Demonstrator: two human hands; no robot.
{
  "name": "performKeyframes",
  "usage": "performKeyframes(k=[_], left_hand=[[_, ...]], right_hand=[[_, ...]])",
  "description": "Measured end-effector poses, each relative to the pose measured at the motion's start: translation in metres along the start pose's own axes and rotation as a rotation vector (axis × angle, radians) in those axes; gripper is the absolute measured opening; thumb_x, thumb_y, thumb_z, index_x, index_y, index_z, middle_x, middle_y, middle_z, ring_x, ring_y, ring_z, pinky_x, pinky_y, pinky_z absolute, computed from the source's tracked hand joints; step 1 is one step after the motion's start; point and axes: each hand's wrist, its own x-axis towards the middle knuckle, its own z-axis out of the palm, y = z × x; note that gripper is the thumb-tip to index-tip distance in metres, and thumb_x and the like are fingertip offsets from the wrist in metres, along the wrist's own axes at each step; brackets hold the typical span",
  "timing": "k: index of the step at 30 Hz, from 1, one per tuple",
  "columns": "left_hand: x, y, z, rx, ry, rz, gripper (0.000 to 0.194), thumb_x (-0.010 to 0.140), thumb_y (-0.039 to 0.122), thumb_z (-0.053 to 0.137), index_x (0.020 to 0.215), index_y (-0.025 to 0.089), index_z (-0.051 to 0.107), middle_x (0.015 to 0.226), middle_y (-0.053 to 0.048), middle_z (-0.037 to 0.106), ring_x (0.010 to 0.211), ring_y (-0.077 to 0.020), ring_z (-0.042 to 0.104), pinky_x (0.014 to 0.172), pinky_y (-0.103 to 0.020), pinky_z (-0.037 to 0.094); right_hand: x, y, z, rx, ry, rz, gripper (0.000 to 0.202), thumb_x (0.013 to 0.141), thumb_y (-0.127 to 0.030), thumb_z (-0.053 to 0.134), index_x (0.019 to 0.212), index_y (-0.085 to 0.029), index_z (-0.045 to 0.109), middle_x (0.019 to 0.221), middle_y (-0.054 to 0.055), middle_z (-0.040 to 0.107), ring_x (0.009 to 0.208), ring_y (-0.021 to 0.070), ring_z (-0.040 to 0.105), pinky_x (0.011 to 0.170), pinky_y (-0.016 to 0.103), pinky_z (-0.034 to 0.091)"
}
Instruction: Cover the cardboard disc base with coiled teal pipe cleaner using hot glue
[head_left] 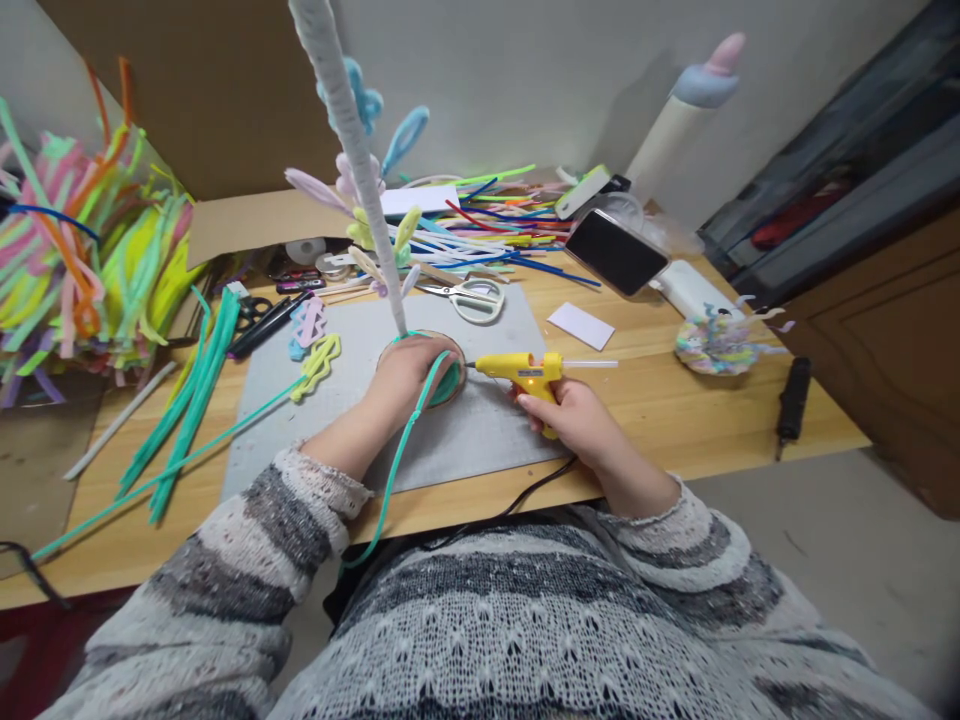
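My right hand (574, 415) is wrapped round the handle of a yellow glue gun (517, 366), a clear glue stick poking out of its back. The nozzle points left at the edge of a round base (455, 392) partly covered in green pipe cleaner. My left hand (411, 368) lies on top of this base, its fingers curled down; whether they grip anything is hidden. A green pipe cleaner (401, 450) trails from the base toward the table's front edge. From the base rises a white wrapped stem (364, 170) with pastel pipe-cleaner shapes beside it.
On the grey mat (487, 440) lie scissors (478, 299) and zigzag pipe-cleaner pieces (317, 366). Green pipe cleaners (199, 400) and a colourful bundle (90, 250) are at left. A phone (616, 252), a white card (581, 326), a pastel woven piece (716, 347) and a black tool (793, 405) are at right.
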Motion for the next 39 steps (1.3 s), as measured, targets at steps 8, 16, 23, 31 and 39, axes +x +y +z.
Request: performKeyframes(k=[8, 16, 23, 31, 39], left_hand=[[0.001, 0.000, 0.000, 0.008, -0.003, -0.011, 0.041, 0.099, 0.037, 0.034, 0.098, 0.018, 0.070, 0.099, -0.009, 0.073, 0.095, -0.0221, 0.066, 0.090, -0.035, 0.048], [0.001, 0.001, 0.000, 0.029, 0.013, -0.006, 0.041, 0.098, 0.038, 0.034, 0.094, 0.018, 0.070, 0.096, -0.008, 0.073, 0.091, -0.0226, 0.066, 0.088, -0.035, 0.049], [0.000, 0.000, 0.001, 0.034, 0.020, 0.004, 0.041, 0.098, 0.038, 0.035, 0.094, 0.018, 0.070, 0.096, -0.008, 0.073, 0.093, -0.0225, 0.067, 0.089, -0.035, 0.049], [-0.001, -0.002, 0.001, 0.033, 0.002, -0.005, 0.037, 0.099, 0.035, 0.037, 0.098, 0.018, 0.069, 0.097, -0.009, 0.073, 0.095, -0.0224, 0.066, 0.091, -0.036, 0.049], [-0.001, 0.000, 0.000, 0.045, -0.005, -0.015, 0.035, 0.098, 0.034, 0.038, 0.096, 0.019, 0.070, 0.099, -0.007, 0.073, 0.094, -0.0211, 0.066, 0.091, -0.033, 0.048]], right_hand=[[0.006, -0.002, 0.006, -0.180, 0.049, -0.050, 0.039, 0.077, -0.055, 0.058, 0.080, -0.017, 0.064, 0.049, -0.003, 0.049, 0.047, 0.0118, 0.044, 0.048, 0.027, 0.035], [0.010, -0.004, 0.013, -0.216, 0.046, 0.000, 0.040, 0.077, -0.057, 0.057, 0.079, -0.017, 0.063, 0.049, -0.003, 0.051, 0.045, 0.0128, 0.045, 0.046, 0.028, 0.035], [0.010, -0.003, 0.016, -0.259, 0.096, -0.140, 0.041, 0.081, -0.057, 0.054, 0.086, -0.018, 0.068, 0.052, 0.000, 0.055, 0.056, 0.0180, 0.055, 0.055, 0.030, 0.042], [0.006, -0.004, 0.014, -0.361, 0.129, -0.181, 0.032, 0.085, -0.050, 0.057, 0.088, -0.021, 0.071, 0.067, 0.006, 0.067, 0.077, 0.0262, 0.066, 0.064, 0.034, 0.047], [-0.001, -0.003, 0.012, -0.342, 0.102, -0.175, 0.033, 0.085, -0.050, 0.057, 0.094, -0.022, 0.070, 0.069, 0.006, 0.067, 0.077, 0.0267, 0.065, 0.063, 0.035, 0.046]])
